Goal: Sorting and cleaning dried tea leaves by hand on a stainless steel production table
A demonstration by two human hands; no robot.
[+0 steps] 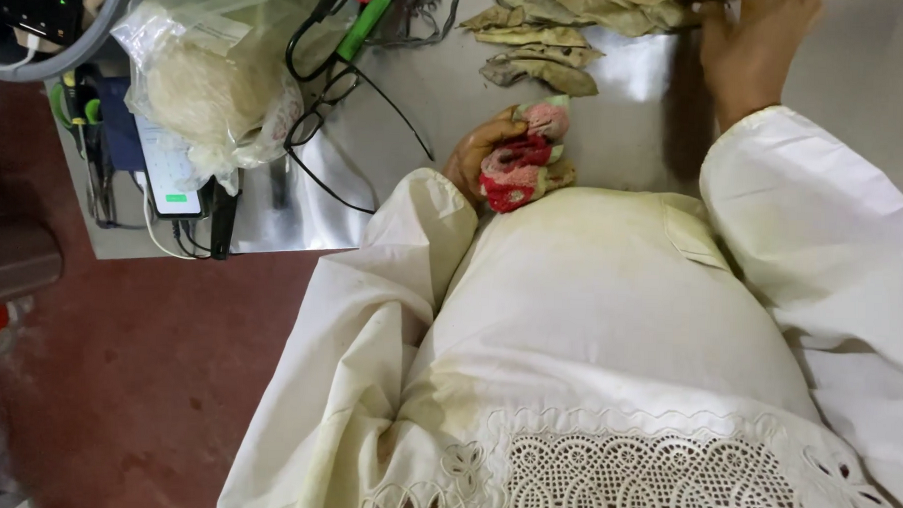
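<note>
Cream tunic [609, 320] fills lower frame. Left hand [480, 155] clasps red-pink cloth bundle [520, 166] near table edge [272, 240]. Right hand [754, 44], top right, rests on dried leaves [548, 57]; grip unclear.

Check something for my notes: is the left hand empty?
No, the left hand is closed around a red and pink bundle held close to the body.

A shiny metal table [616, 140] reflects bright light from above. Beside it lies a dark red floor [167, 374]. On the table's left end sit a plastic bag [212, 85], cables [315, 149] and a phone [169, 169].
</note>
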